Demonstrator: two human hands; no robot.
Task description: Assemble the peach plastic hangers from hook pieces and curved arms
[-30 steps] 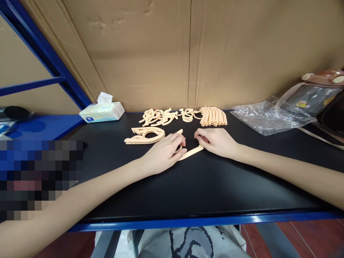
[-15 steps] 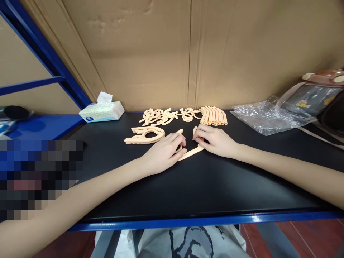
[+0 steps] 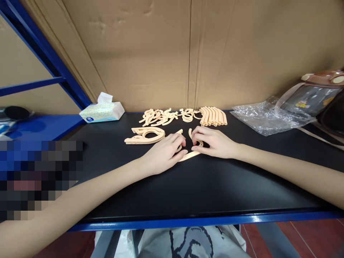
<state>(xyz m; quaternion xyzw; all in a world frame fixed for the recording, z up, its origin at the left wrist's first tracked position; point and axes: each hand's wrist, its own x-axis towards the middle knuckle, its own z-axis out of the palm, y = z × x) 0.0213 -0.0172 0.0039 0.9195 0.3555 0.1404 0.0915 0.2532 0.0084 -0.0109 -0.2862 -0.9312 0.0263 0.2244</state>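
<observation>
My left hand (image 3: 167, 152) is closed, its curled fingers and thumb on a beige plastic folding hanger part whose tip shows above the knuckles. From under that thumb a slim beige hanger arm (image 3: 189, 156) runs right along the black tabletop, toward my right hand (image 3: 213, 142). The right fingers are bent round a small curved hanger piece (image 3: 190, 133), its upper end sticking up beside the fingertips. My palms and fingers hide how the parts join. Left of my left hand lie folded hangers (image 3: 145, 135), stacked, with a round opening in the middle.
Along the cardboard wall lie loose hooks and curved parts (image 3: 163, 116), rings (image 3: 187, 115) and a row of hanger arms (image 3: 213, 116). A tissue pack (image 3: 102, 111) stands at back left. Crumpled clear plastic (image 3: 266, 114) and a strapped bottle (image 3: 309, 96) are at right.
The curved piece at my right fingertips has shifted slightly left, and its end stands more upright. My right fingers have opened a little around it. My left hand stays almost still.
</observation>
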